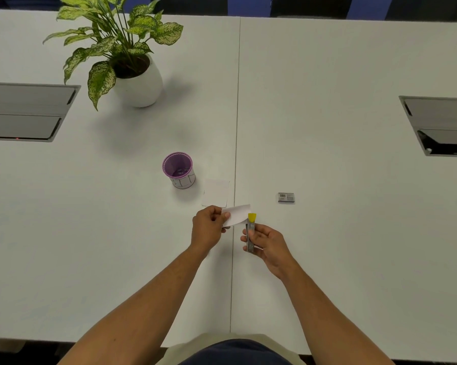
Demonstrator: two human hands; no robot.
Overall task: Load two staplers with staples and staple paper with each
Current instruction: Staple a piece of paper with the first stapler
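Observation:
My left hand [209, 227] pinches a small white slip of paper [238, 214] above the table, its right edge reaching toward the stapler. In my right hand [268, 243] I grip a slim metal stapler with a yellow tip [251, 227], held upright with the yellow end pointing away from me, right beside the paper. More white paper [217, 192] lies flat on the table just beyond my hands. A small grey staple box [286, 198] rests to the right. A second stapler is not visible.
A purple-rimmed cup [178, 169] stands beyond my left hand, with small items inside. A potted plant in a white pot [140, 83] sits at the back left. Grey cable hatches [27, 111] [441, 125] are set into the white table [354, 233] at both sides.

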